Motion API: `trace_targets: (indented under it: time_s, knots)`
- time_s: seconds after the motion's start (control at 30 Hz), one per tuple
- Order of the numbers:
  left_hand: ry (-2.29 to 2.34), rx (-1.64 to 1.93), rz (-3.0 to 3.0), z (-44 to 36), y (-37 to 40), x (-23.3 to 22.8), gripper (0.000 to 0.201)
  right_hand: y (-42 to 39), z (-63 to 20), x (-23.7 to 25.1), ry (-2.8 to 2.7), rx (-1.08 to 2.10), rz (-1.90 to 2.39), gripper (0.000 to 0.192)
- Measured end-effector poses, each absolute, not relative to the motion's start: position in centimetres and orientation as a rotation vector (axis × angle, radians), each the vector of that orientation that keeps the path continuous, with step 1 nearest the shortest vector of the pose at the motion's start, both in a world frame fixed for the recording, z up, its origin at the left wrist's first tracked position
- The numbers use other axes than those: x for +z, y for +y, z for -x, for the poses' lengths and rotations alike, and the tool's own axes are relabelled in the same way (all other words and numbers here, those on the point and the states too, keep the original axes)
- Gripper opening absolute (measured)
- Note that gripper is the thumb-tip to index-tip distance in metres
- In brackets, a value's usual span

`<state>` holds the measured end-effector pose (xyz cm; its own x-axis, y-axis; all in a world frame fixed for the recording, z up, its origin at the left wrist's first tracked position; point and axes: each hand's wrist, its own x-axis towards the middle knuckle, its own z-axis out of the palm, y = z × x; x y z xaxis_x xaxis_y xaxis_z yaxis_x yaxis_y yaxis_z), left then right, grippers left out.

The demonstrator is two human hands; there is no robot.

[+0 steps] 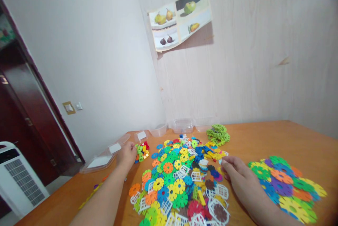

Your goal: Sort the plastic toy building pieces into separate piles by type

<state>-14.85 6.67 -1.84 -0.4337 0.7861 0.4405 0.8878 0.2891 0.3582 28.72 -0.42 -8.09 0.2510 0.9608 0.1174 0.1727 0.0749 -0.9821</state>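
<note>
Left hand curled beside one block cluster; right hand bent at right edge of one mixed pile heaped on surface; whether anything is pinched cannot be told. One disc heap laid farther right. Three tubs faintly seen. Pile cut off below, overlapped pieces uncounted.

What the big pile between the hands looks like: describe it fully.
The pile is a loose heap of flower-like discs, mostly yellow, green, blue and orange, with white lattice pieces mixed in. Everything looks plastic. Pieces overlap at random angles, spread over the brown table toward the clear containers. The right hand is at its right edge; contact is unclear.
</note>
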Motion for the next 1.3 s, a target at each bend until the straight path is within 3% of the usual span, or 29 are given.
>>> trace_targets:
  time_s: [0.23, 0.5, 0.8, 1.07, 1.3]
  knots:
    - [-2.331, -0.86, 1.621, 14.5, 6.5, -1.9, 0.014, -0.5, -28.7, -8.0, -1.161, 0.842, 1.341, 0.038]
    - [-2.272, -1.593, 1.667, 10.9, 2.4, -2.6, 0.029, -0.3, -28.9, -8.3, -1.141, 0.894, 1.354, 0.039]
    - [-2.415, -1.738, 2.058, 7.0, -3.7, -4.6, 0.051, -0.3, -29.1, -8.2, -1.162, 0.821, 1.35, 0.036]
    - [-2.391, -1.953, 2.323, 3.0, -3.1, -3.7, 0.059, -0.3, -29.0, -8.1, -1.166, 0.856, 1.341, 0.038]
    - [-2.487, -2.086, 2.194, 2.6, -0.5, -2.6, 0.064, -0.3, -29.0, -8.1, -1.23, 0.833, 1.337, 0.039]
